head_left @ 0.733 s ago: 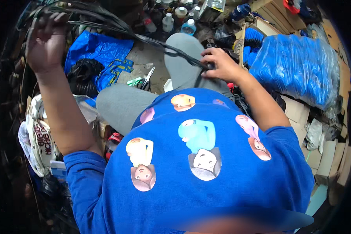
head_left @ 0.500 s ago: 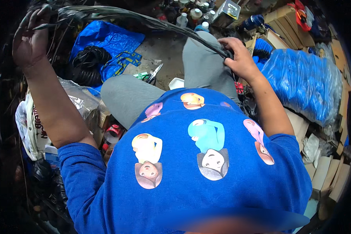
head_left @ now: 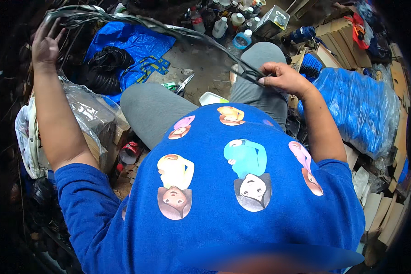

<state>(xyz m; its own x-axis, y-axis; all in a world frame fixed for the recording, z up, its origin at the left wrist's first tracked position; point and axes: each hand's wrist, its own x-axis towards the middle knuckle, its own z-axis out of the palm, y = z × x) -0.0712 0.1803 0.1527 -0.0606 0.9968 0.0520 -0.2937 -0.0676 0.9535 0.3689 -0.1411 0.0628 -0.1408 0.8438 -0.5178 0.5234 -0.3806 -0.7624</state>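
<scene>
A long bundle of thin dark strands [head_left: 182, 33], glossy in places, stretches in a sagging arc across the far side of my view. My right hand [head_left: 285, 80] pinches its right end between thumb and fingers, over my right knee. At the far left my left hand [head_left: 46, 49] is raised with its fingers stretched out. The strands pass at its fingertips, and how firmly they touch cannot be made out. Scissors [head_left: 184, 85] lie on the ground between my knees, beside a small green and white packet [head_left: 169, 86].
A blue plastic sheet [head_left: 132, 43] bears a black coil [head_left: 106, 68]. Several bottles [head_left: 220, 27] and a metal can [head_left: 273, 20] stand ahead. To the right lies a plastic-wrapped blue bundle [head_left: 356, 107] near cardboard [head_left: 342, 39]. A clear plastic-covered box [head_left: 91, 114] sits at left.
My left hand has shifted slightly right and down, its fingers now stretched toward the strands. My right hand has moved a little right and down, still pinching the bundle. The view has shifted slightly.
</scene>
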